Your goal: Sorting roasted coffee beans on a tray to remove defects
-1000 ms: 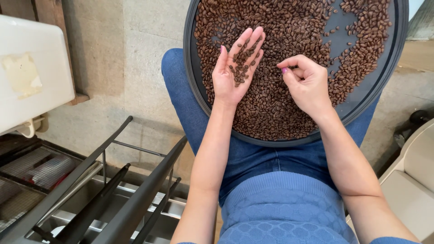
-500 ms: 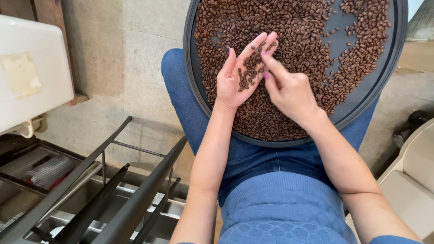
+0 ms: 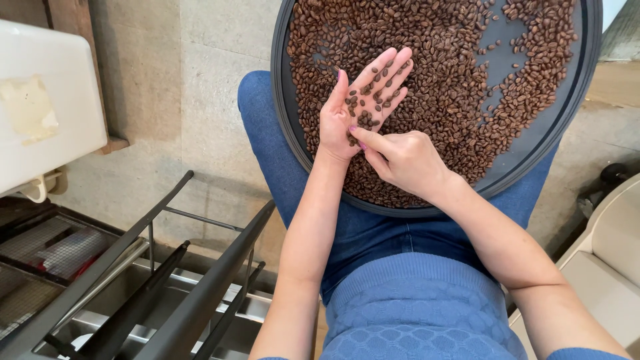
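A round dark tray (image 3: 280, 100) rests on my lap, covered with brown roasted coffee beans (image 3: 440, 73). My left hand (image 3: 357, 107) lies palm up over the tray with fingers spread, and several beans sit on its palm. My right hand (image 3: 400, 160) is just below it, its fingertips touching the beans at the heel of the left palm. Whether the right fingers pinch a bean I cannot tell.
A white box (image 3: 47, 100) stands at the left on a wooden ledge. A dark metal rack (image 3: 167, 280) over a steel basin sits at the lower left. A pale plastic object (image 3: 610, 267) is at the lower right. Concrete floor (image 3: 173, 87) lies beneath.
My right hand came from the right of the tray onto the left palm, then slid down from the fingers to the palm's heel. The beans on the palm are spread wider.
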